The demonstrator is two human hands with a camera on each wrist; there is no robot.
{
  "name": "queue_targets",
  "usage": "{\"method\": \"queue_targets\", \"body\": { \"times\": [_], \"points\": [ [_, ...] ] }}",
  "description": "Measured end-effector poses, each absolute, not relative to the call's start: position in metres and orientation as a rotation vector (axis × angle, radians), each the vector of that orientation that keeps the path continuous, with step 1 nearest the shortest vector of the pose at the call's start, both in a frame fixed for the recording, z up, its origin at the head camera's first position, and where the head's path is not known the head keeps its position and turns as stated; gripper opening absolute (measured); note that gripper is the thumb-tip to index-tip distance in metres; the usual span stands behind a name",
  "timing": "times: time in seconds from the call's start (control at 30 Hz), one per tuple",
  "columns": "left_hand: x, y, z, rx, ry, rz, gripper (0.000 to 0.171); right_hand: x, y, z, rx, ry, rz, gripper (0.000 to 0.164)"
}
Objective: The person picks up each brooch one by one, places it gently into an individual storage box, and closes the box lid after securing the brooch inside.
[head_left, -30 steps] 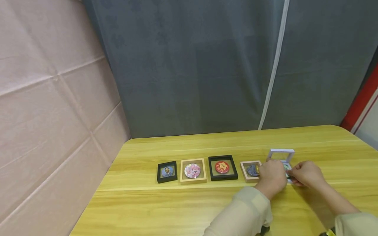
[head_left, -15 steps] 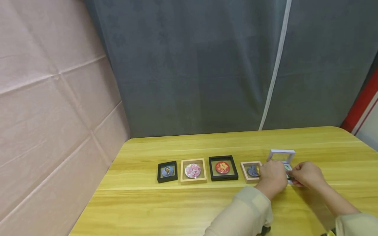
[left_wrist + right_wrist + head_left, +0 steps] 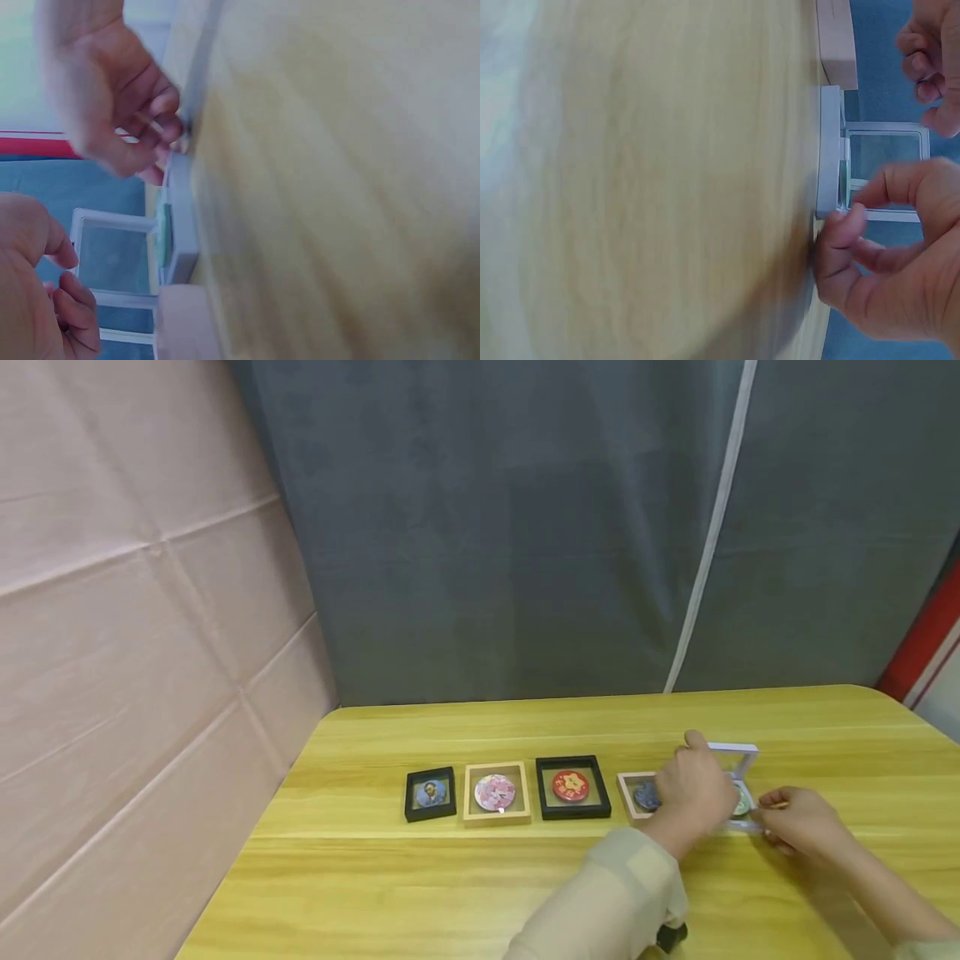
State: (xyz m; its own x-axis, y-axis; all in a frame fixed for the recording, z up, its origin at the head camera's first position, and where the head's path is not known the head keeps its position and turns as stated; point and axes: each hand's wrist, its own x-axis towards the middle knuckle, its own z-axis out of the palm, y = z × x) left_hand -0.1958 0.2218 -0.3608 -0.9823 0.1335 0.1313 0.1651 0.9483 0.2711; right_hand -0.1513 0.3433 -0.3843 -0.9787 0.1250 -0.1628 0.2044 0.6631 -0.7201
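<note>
A small white display case stands with its clear-windowed lid raised, a round green badge in its base. My right hand pinches the base's right edge between thumb and bent index finger; the fingertips meet at that corner in the right wrist view. My left hand is up beside the lid's left upper corner, its fingers loosely bent. In the left wrist view, this hand shows a gap between thumb and index finger; whether it touches the lid is unclear.
Left of the case, a pale pink frame holds a dark blue badge, partly covered by my left hand. Further left lie a black frame, a cream frame and a smaller black frame, each with a round badge. A grey curtain hangs behind the table.
My left hand has risen from the case's left side to the lid's upper corner. My right hand has drawn right, off the green badge to the case's edge, so the badge shows more.
</note>
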Motion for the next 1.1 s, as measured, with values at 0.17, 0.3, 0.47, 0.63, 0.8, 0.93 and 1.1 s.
{"method": "queue_targets", "body": {
  "times": [0.17, 0.3, 0.47, 0.63, 0.8, 0.93, 1.1],
  "points": [
    [-0.199, 0.217, -0.356, -0.260, -3.000, -0.468, 0.057, -0.152, 0.347, -0.389, 0.239, 2.707, -1.203, 0.068],
    [-0.203, 0.213, -0.361, -0.361, -3.058, -0.530, 0.060, -0.153, 0.346, -0.392, 0.242, 2.775, -1.129, 0.075],
    [-0.206, 0.210, -0.364, -0.424, -3.059, -0.622, 0.066, -0.156, 0.347, -0.394, 0.272, 2.801, -1.103, 0.073],
    [-0.207, 0.207, -0.362, -0.459, -3.037, -0.677, 0.060, -0.157, 0.347, -0.394, 0.288, 2.784, -1.119, 0.076],
    [-0.206, 0.205, -0.360, -0.516, -3.010, -0.725, 0.049, -0.157, 0.347, -0.393, 0.292, 2.776, -1.137, 0.076],
    [-0.206, 0.204, -0.360, -0.527, -3.005, -0.781, 0.046, -0.157, 0.347, -0.393, 0.301, 2.775, -1.146, 0.078],
    [-0.206, 0.203, -0.361, -0.523, -3.012, -0.822, 0.040, -0.157, 0.347, -0.394, 0.309, 2.783, -1.141, 0.081]
  ]
}}
